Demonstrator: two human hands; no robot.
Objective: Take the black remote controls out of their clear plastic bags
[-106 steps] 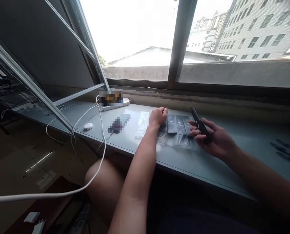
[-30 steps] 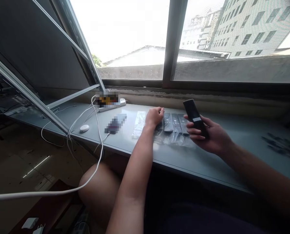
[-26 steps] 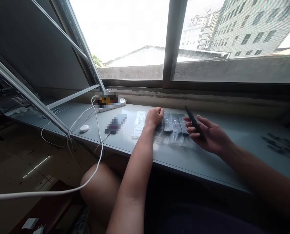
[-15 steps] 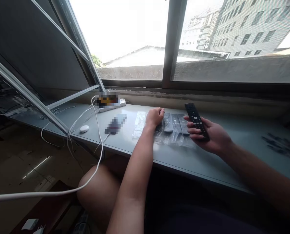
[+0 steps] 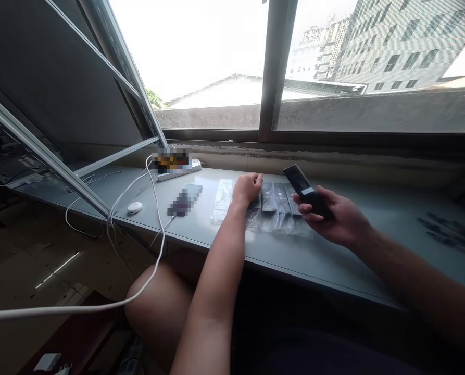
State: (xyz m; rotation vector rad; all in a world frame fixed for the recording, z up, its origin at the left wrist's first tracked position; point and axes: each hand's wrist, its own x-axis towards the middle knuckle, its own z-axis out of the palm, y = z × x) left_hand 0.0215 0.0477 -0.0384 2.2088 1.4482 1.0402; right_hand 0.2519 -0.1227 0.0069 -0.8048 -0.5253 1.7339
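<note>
My right hand (image 5: 339, 216) holds a black remote control (image 5: 308, 194) above the table. The remote's back faces me, with a pale label near its middle, and its far end tilts up to the left. Several dark remotes in clear plastic sleeves (image 5: 268, 200) lie side by side on the table. My left hand (image 5: 248, 188) rests at the left of this row, closed, its fingers curled; whether anything is inside them is hidden. Beside it on the left lies a clear plastic sleeve (image 5: 221, 200).
Left on the table (image 5: 201, 226) are a blurred-out phone-like item (image 5: 185, 199), a round white object (image 5: 134, 208) and a power strip (image 5: 179, 172). A white cable (image 5: 162, 229) hangs across the front edge. Dark slim items (image 5: 449, 232) lie far right. A metal frame (image 5: 95, 192) slants at the left.
The remote in my right hand has turned over: its button side showed before, now its back with the label. My left hand has stayed in place.
</note>
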